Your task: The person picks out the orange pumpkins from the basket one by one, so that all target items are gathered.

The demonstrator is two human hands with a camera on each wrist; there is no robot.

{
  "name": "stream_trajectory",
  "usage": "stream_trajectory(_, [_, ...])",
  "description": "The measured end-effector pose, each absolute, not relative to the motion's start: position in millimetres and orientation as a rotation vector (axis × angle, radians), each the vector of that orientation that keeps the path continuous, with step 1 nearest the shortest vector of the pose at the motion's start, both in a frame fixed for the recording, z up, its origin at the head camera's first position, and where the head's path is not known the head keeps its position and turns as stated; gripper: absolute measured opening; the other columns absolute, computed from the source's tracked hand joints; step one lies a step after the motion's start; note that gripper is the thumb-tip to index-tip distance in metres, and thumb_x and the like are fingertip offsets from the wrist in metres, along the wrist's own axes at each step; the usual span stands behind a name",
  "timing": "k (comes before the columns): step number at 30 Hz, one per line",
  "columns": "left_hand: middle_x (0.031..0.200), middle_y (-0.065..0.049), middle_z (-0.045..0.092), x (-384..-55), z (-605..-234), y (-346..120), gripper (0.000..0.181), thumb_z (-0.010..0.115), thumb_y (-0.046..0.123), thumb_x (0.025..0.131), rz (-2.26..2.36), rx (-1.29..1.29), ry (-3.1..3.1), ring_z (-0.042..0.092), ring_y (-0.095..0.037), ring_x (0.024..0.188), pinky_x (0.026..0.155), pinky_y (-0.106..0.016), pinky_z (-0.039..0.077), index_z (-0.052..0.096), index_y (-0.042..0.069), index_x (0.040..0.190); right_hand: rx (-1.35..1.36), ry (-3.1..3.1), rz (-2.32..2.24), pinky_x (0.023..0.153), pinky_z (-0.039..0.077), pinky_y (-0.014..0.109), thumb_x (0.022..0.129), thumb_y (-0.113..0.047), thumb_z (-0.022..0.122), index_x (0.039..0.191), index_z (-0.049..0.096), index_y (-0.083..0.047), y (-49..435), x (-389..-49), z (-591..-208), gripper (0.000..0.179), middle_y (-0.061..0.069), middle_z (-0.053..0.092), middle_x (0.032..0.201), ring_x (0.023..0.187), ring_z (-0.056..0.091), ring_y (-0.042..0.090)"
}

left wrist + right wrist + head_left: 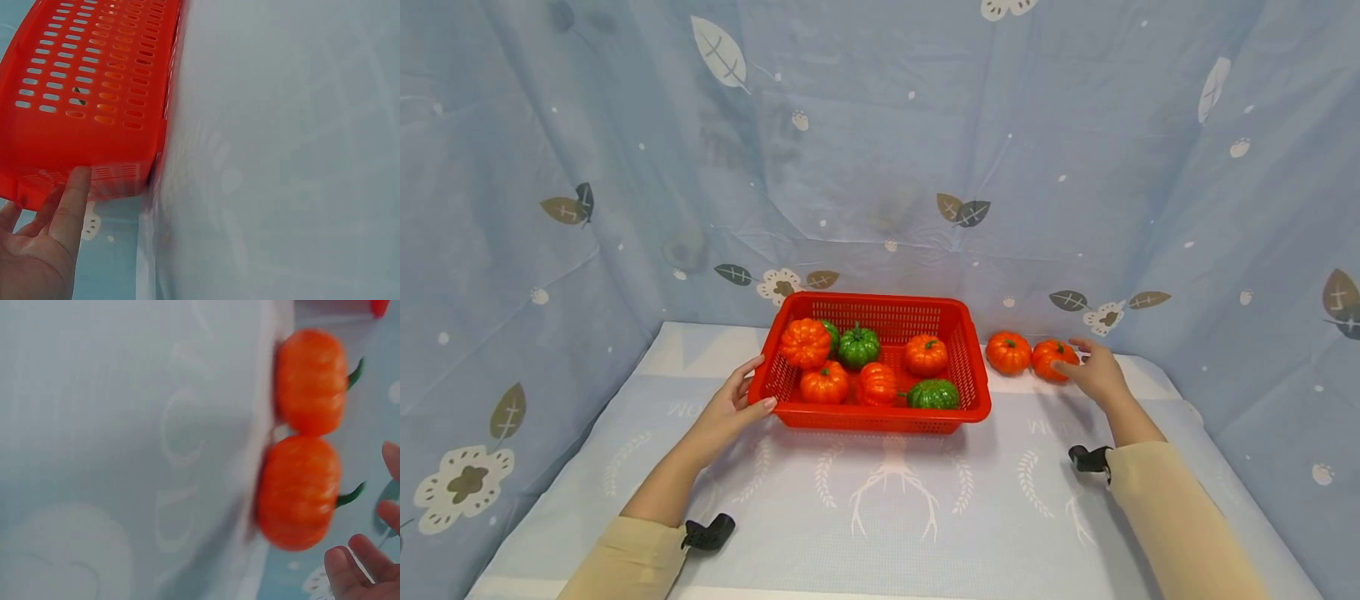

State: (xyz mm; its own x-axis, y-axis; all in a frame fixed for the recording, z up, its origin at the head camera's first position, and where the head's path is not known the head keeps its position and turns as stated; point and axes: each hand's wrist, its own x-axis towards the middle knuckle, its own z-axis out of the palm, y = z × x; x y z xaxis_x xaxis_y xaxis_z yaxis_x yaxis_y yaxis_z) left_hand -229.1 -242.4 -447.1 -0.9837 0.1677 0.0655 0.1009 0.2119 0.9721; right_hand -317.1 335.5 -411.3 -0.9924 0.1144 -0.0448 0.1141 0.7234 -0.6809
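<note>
Beige sleeve (628,557) at far left, black wrist device (709,532) at its cuff. Left hand (722,417) at the near left corner of the red basket (872,417): fingers along the left end, thumb at the near rim, all lightly extended and touching; not curled round it.

Basket stands on the patterned tablecloth (992,533), perforated walls, seven pumpkins inside. Contents, left to right: orange pumpkin (806,343) by the left wall; orange pumpkin, nearer the front (824,383); green pumpkin, mostly hidden behind the first (831,332); green pumpkin with stem up (859,347), toward the back; orange ribbed pumpkin (877,384), front centre; orange pumpkin (926,357), right of centre; green pumpkin (934,395), front right.

Outside, just beside the basket's right end: orange pumpkin (1008,353), then the outermost orange pumpkin (1055,362). Right wrist view shows these two touching, stems green.

Right hand (1099,375) at the outermost one: fingers spread, nothing held; right wrist view shows the visible fingertips apart from it. Second beige sleeve (1180,517) at far right.
</note>
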Motion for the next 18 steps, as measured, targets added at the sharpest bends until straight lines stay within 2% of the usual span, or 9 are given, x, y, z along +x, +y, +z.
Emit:
stream_trajectory(12, [0.155,-0.026,0.033,-228.4,-445.2,-241.4,0.082,0.066,0.014,0.096,1.9,0.237,2.416,0.04,-0.044,0.138,0.099,-0.035,0.05,0.016,0.016,0.16,-0.043,-2.785,1.193,0.1,0.045,0.063,0.099,-0.022,0.062,0.143,0.046,0.006,307.8,-278.2,-393.6,0.055,0.034,0.039,0.146,0.132,0.039,0.054])
stream_trajectory(18, [0.156,-0.025,0.033,-228.1,-444.4,-240.9,0.082,0.067,0.016,0.096,1.877,0.209,2.436,0.04,-0.043,0.138,0.1,-0.04,0.049,0.016,0.016,0.16,0.081,-2.674,1.207,0.099,0.048,0.058,0.1,-0.019,0.062,0.137,0.053,0.006,284.1,-262.8,-388.2,0.045,0.029,0.048,0.138,0.125,0.048,0.047])
